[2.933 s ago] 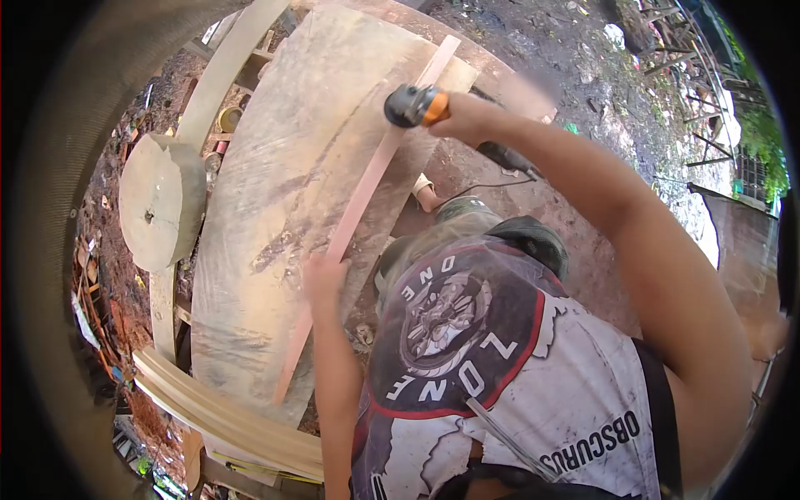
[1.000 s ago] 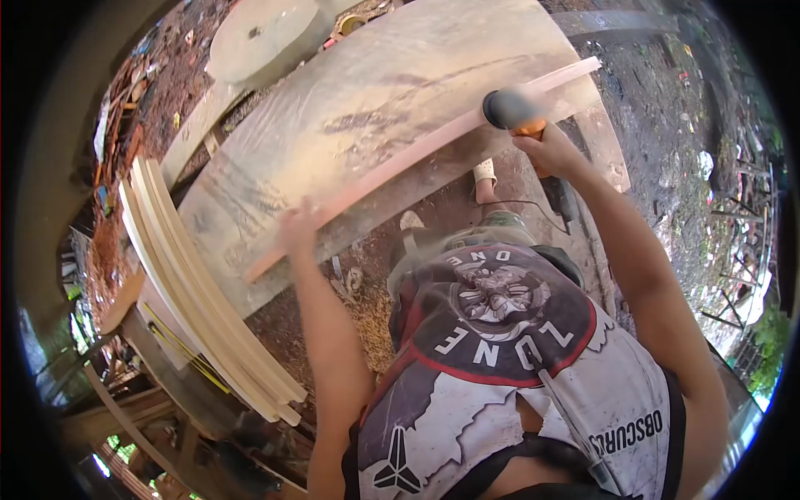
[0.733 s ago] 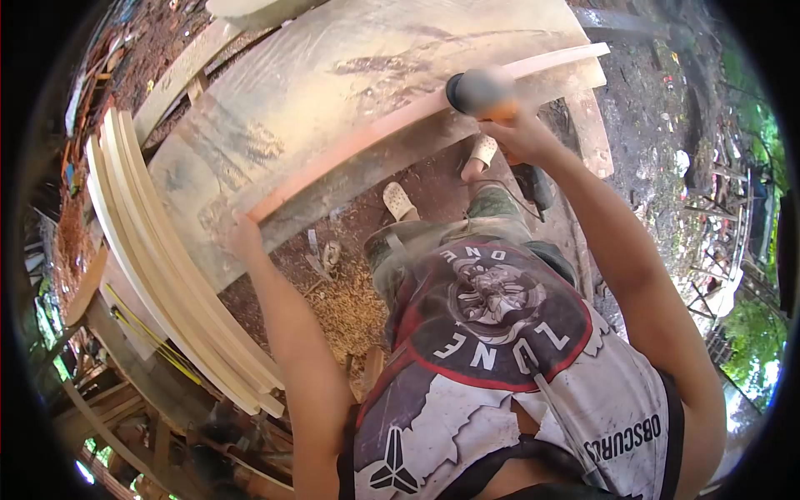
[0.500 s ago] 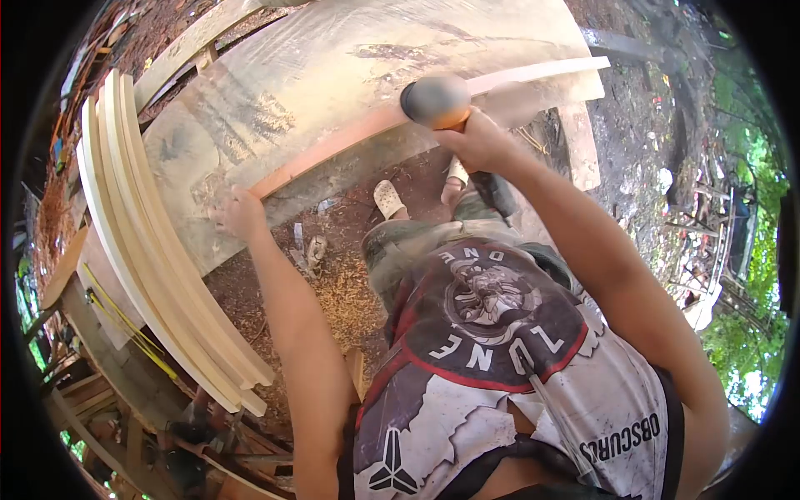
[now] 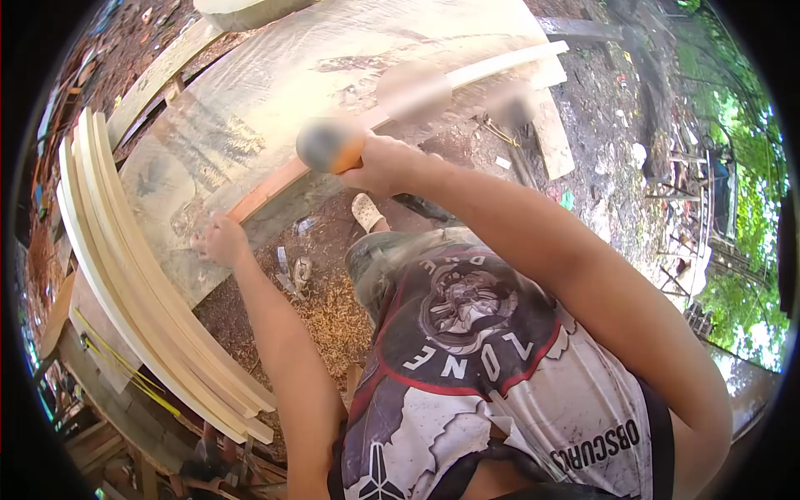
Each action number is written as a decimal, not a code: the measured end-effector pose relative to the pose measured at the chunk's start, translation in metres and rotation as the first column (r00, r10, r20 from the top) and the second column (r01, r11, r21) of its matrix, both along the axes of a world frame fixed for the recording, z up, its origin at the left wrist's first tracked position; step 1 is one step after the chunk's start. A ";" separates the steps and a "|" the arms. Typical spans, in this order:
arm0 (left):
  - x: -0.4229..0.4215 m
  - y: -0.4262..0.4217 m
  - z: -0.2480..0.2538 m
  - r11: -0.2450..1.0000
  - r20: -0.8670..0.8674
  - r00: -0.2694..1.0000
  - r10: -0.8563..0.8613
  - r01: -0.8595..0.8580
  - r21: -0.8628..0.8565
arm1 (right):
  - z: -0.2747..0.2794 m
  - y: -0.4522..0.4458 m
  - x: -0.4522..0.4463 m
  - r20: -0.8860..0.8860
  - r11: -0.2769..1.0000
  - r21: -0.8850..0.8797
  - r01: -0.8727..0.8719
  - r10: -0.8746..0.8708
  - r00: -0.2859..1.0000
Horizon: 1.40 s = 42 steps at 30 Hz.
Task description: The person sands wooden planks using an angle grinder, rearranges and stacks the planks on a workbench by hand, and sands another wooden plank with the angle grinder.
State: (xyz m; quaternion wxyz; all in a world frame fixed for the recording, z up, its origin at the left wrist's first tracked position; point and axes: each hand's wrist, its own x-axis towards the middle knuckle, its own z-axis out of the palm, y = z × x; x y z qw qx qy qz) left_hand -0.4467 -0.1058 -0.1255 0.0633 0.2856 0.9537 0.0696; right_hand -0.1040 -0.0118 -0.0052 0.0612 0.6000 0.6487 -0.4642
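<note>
A long narrow wood strip point(image 5: 268, 193) lies along the near edge of a dusty board point(image 5: 275, 92). My left hand point(image 5: 222, 240) presses on the strip's left end, its fingers partly spread toward the board. My right hand point(image 5: 375, 164) is wrapped round an orange and black power tool point(image 5: 329, 148), whose head sits over the strip a little right of my left hand. The tool's head is blurred, so its contact with the wood is hard to make out. To the right, the strip looks paler.
Several long pale wood strips point(image 5: 125, 242) are stacked at the left, beside a yellow tape or cord point(image 5: 125, 362). A round slab point(image 5: 250, 10) is at the top. Wood shavings point(image 5: 329, 329) cover ground near a sandaled foot point(image 5: 367, 213). A wooden support point(image 5: 552, 137) stands right.
The power tool in my right hand has moved left along the strip, toward my left hand. My left hand has shifted to the strip's left end. The view has also turned.
</note>
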 end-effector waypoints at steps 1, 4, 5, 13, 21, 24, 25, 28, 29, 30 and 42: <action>0.001 0.002 0.005 1.000 0.000 1.000 0.019 -0.019 -0.007 | -0.001 0.004 0.004 0.022 1.000 -0.020 -0.009 0.009 1.000; 0.004 -0.003 0.007 0.990 -0.003 0.997 -0.080 0.079 -0.113 | -0.006 0.016 0.053 0.009 0.991 -0.048 0.126 -0.126 0.992; 0.001 -0.005 0.004 0.960 -0.007 0.982 -0.189 0.184 -0.210 | -0.003 0.021 0.073 0.028 0.989 -0.039 0.145 -0.144 0.989; 0.013 -0.002 0.011 0.982 -0.058 0.998 0.016 -0.027 -0.189 | -0.015 0.065 0.217 0.056 0.916 0.027 0.400 -0.401 0.915; 0.180 0.073 0.035 0.734 0.100 0.802 -0.589 0.582 -0.351 | -0.022 0.107 0.306 0.087 0.925 -0.014 0.379 -0.377 0.922; 0.279 0.118 0.057 0.619 0.279 0.667 -0.691 0.745 -0.248 | -0.020 0.115 0.328 0.085 0.919 -0.009 0.393 -0.391 0.916; 0.308 0.134 0.063 0.564 0.328 0.610 -0.721 0.792 -0.234 | -0.022 0.119 0.337 0.070 0.925 -0.029 0.380 -0.377 0.924; 0.361 0.163 0.044 0.456 0.348 0.479 -0.806 0.877 -0.151 | -0.013 0.128 0.361 0.007 0.930 -0.034 0.366 -0.366 0.930; 0.372 0.169 0.032 0.417 0.321 0.423 -0.847 0.904 -0.089 | -0.007 0.131 0.369 -0.038 0.938 -0.023 0.347 -0.347 0.937; 0.384 0.174 0.039 0.403 0.316 0.408 -0.856 0.911 -0.087 | -0.019 0.134 0.381 -0.010 0.945 0.002 0.326 -0.326 0.945; 0.408 0.182 0.036 0.450 0.359 0.499 -0.789 0.867 -0.216 | -0.039 0.183 0.498 0.070 0.918 0.002 0.395 -0.395 0.916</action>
